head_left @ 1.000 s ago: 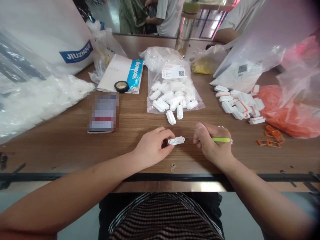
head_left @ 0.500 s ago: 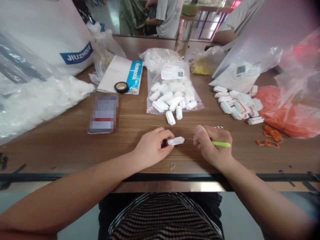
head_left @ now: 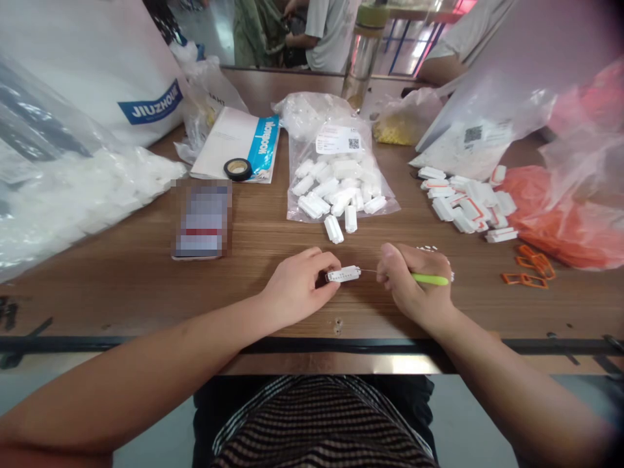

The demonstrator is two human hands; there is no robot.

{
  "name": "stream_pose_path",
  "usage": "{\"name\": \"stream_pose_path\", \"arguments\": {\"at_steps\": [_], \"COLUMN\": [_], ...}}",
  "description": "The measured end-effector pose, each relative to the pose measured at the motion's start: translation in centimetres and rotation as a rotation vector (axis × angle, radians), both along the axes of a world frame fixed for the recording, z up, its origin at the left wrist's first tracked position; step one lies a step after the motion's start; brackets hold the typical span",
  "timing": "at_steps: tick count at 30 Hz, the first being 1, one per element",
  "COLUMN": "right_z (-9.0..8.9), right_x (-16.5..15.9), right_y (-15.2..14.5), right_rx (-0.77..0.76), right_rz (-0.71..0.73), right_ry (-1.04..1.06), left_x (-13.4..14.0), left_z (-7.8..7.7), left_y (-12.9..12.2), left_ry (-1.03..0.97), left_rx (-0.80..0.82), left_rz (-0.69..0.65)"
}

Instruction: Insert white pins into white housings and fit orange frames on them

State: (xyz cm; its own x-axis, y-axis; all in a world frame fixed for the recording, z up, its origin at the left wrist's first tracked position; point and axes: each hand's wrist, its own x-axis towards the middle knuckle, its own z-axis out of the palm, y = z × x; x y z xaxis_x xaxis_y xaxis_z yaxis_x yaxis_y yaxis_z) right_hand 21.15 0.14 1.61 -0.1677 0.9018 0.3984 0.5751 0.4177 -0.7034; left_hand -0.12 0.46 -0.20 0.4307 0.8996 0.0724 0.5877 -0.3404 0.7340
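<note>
My green-handled tool (head_left: 429, 279) has tipped lower.
My right hand (head_left: 415, 287), closed round it, re-angles the shaft; between my hands, my left hand (head_left: 298, 287) keeps the white connector (head_left: 345, 274) pinched. Tip contact: I cannot tell.

A brown wood-grain table (head_left: 121, 286) carries a white-and-blue paper notebook (head_left: 219, 140), a flat rectangular phone (head_left: 202, 221), a clear plastic bag (head_left: 302, 114) of white oblong blocks, 2 similar white blocks (head_left: 334, 229) at its near edge, and loose orange rectangular frames (head_left: 540, 264).
</note>
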Motion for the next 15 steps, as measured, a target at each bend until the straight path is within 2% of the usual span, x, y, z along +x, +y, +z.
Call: {"name": "stream_pose_path", "arguments": {"at_steps": [9,11,15], "right_z": [0.19,0.14,-0.03], "right_x": [-0.4,-0.36,-0.14], "right_y": [0.35,0.31,0.04], "right_rx": [0.078,0.076,0.045], "right_rz": [0.106,0.106,0.007], "right_ry": [-0.185,-0.166,-0.043], "left_x": [0.06,0.04,-0.01], "left_z": [0.09,0.1,0.16], "left_y": [-0.08,-0.08,-0.09], "left_ry": [-0.019,-0.018,-0.001], "left_rx": [0.022,0.018,-0.001], "left_rz": [0.001,0.0,-0.006]}}
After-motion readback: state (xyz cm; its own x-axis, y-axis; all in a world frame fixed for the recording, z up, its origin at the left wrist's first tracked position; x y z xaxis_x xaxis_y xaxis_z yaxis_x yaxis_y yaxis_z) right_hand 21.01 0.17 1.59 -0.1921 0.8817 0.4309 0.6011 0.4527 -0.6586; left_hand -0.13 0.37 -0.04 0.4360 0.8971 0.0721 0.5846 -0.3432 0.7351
